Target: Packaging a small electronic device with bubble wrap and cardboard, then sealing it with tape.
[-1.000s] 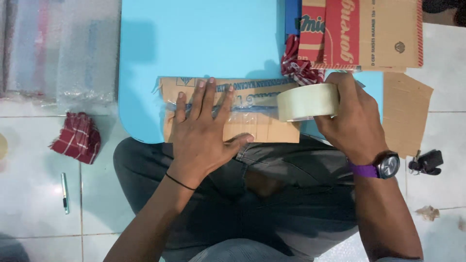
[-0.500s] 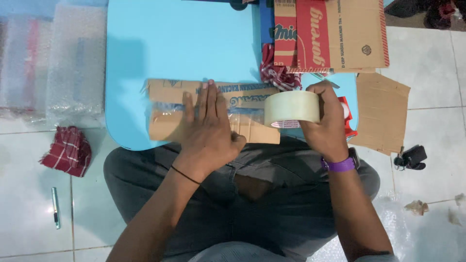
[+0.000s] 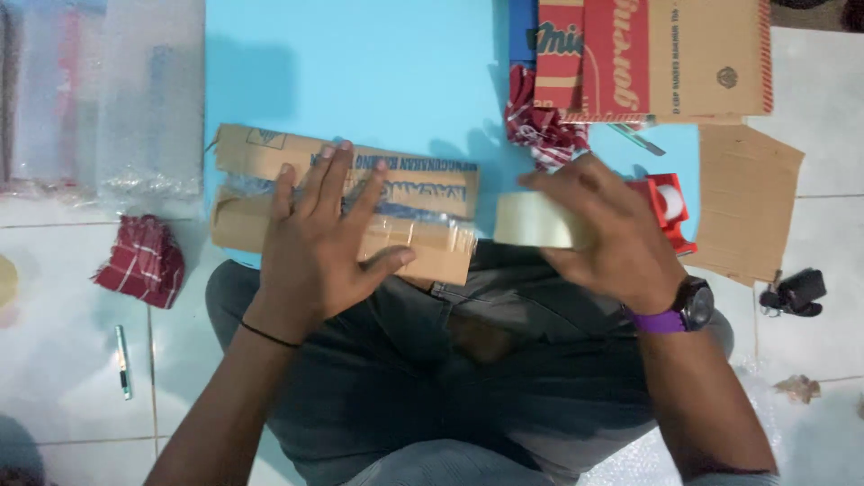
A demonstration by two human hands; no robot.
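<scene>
Cardboard parcel [image 3: 423, 193], flat, taped w/ clear film, lies on near edge of blue table [image 3: 378, 81]. Left hand [image 3: 315, 247] pressed flat on it, fingers spread. Right hand [image 3: 612, 234] grips clear tape roll [image 3: 535, 220] just right of parcel. Red tape dispenser [image 3: 666, 202] behind right hand.

Head camera, close, straight down over lap

Matt brown cardboard parcel [image 3: 342, 200] under glossy clear tape, smooth translucent tape roll [image 3: 533, 220].
</scene>
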